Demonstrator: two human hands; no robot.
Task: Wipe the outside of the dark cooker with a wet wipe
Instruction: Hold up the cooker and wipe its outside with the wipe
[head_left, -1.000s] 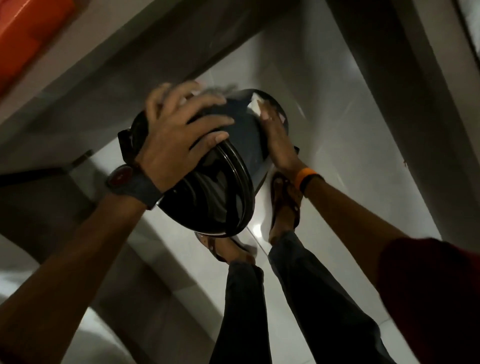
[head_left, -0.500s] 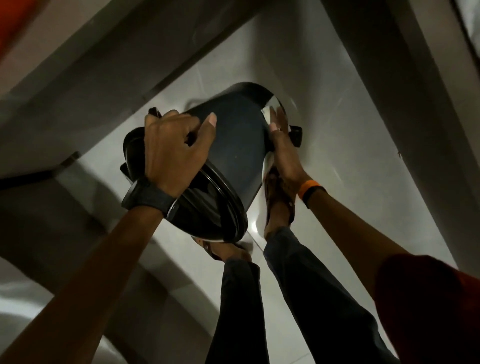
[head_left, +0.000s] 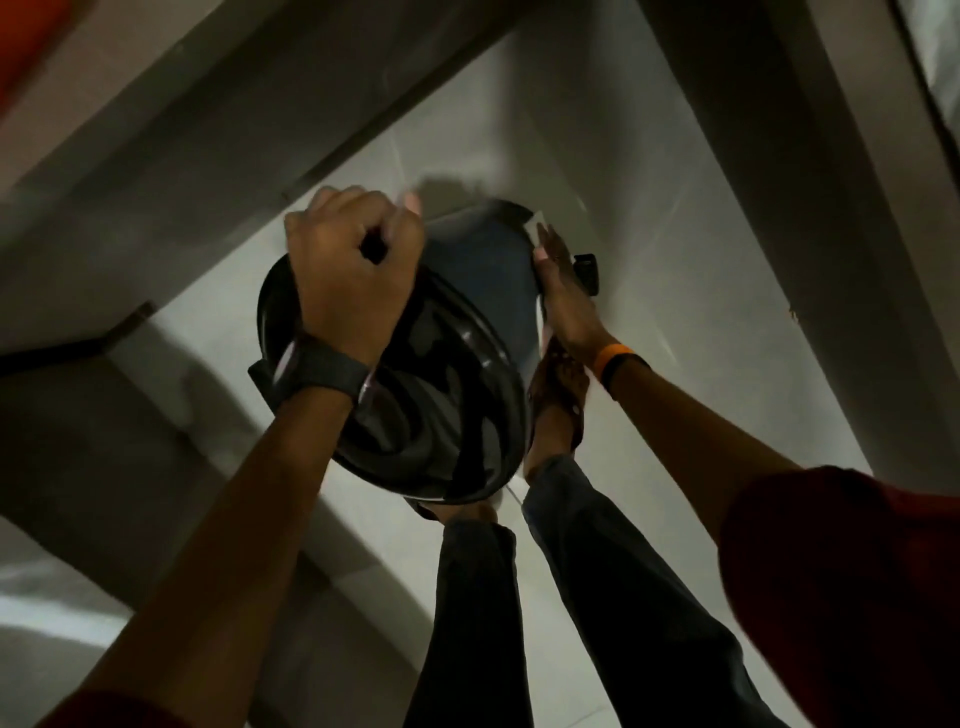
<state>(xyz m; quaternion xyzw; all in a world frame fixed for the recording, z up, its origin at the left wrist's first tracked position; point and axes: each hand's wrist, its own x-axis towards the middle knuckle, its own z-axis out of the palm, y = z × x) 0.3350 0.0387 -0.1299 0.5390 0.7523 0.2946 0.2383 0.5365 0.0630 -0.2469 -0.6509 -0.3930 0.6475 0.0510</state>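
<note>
The dark cooker is held up in the air, tipped on its side, above the floor. The left hand grips its rim tight. The right hand presses the wet wipe flat on its side.

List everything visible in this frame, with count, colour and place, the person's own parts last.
Dark round cooker: one, dark blue-black, held tilted in the air at centre, glossy end toward the camera.
White wet wipe: one, white, against the cooker's right side under the right fingertips.
Pale tiled floor: one, light grey, below.
Orange surface: one, top left corner, blurred.
Left hand: one, closed on the cooker's upper left edge; dark watch on the wrist.
Right hand: one, flat on the cooker; orange wristband.
Legs: two, dark trousers, sandalled feet.
</note>
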